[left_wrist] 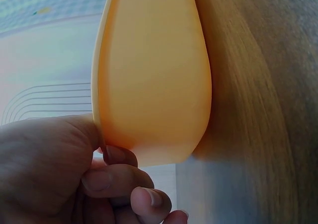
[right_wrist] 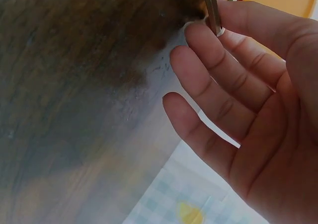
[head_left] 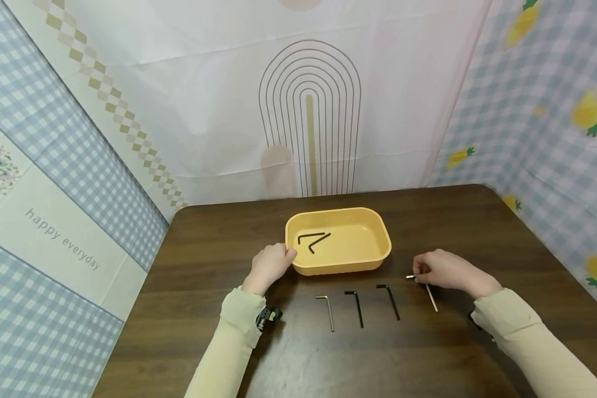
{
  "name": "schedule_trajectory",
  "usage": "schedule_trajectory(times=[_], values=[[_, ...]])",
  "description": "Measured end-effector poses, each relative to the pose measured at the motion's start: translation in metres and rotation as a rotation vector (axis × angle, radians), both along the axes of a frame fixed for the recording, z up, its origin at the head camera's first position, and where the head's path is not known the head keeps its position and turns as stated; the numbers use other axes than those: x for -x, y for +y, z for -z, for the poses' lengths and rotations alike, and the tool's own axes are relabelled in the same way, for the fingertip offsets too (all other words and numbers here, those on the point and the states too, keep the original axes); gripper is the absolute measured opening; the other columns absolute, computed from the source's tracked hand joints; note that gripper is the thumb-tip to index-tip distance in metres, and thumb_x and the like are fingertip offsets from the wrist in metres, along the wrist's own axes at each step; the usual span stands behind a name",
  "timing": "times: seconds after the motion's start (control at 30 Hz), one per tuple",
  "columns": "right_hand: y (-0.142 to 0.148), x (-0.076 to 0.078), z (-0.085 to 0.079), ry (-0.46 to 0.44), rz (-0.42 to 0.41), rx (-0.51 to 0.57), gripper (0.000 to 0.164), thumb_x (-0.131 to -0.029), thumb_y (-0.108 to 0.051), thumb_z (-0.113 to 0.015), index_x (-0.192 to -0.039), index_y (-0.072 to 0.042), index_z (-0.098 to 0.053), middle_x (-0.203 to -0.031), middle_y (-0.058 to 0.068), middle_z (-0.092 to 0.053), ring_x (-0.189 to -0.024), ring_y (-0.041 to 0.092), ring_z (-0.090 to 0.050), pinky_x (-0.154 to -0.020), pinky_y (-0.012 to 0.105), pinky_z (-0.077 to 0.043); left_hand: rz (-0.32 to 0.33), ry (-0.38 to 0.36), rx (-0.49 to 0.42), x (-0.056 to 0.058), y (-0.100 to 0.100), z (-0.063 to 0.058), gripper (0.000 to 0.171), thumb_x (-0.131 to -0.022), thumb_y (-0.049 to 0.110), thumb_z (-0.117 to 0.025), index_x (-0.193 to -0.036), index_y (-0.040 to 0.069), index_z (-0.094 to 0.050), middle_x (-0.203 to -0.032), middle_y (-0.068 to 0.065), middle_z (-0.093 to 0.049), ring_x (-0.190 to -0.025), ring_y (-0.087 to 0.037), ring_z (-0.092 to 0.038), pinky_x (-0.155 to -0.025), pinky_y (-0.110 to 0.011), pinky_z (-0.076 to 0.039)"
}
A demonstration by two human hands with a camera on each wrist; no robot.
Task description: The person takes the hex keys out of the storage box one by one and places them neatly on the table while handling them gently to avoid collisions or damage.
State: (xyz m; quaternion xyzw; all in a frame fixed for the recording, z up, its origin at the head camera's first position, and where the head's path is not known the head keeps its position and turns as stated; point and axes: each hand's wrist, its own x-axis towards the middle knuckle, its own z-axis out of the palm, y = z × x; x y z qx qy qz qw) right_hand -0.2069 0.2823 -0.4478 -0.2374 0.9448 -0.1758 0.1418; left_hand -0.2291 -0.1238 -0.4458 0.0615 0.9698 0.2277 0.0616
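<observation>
Head view | silver hex key (head_left: pixel 431 298) pinched near its bend by right hand (head_left: pixel 441 270), apparently for control | yellow tray (head_left: pixel 343 269) gripped at rim by left hand (head_left: pixel 270 267), probably for steadiness | left of right-hand pinch: three spaced hex keys (head_left: pixel 359 312); beside left-hand grip, in tray: two black hex keys (head_left: pixel 320 240)

A brown worktop (head_left: pixel 358 359) with patterned cloth on three sides

The worktop looks like wood and shines a bit at the front. Behind it hangs a white cloth (head_left: pixel 214 121) with a big rainbow (head_left: pixel 309 119) of thin lines, a soft pink shape (head_left: pixel 278 177) and a slanting row of diamonds (head_left: pixel 110 99). The left cloth (head_left: pixel 55 127) has blue checks and the words "happy everyday" (head_left: pixel 62 239). The right cloth (head_left: pixel 552 160) has pale checks and yellow fruits (head_left: pixel 588 110) with green leaves.
</observation>
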Motion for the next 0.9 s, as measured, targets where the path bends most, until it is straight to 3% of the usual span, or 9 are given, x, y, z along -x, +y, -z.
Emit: schedule_trajectory(times=[0.9], values=[[-0.0006, -0.0051, 0.0036, 0.011, -0.01, 0.029, 0.012, -0.091, -0.013, -0.072, -0.087, -0.016, -0.061, -0.07, -0.008, -0.053, -0.059, 0.008, -0.046, -0.058, 0.028, -0.04, -0.002, 0.002, -0.007, -0.0019, 0.0005, 0.0003, 0.037, -0.099, 0.031, -0.044, -0.065, 0.014, -0.046, -0.059, -0.001, -0.041, -0.051, -0.018, -0.039, -0.05, -0.031, -0.031]])
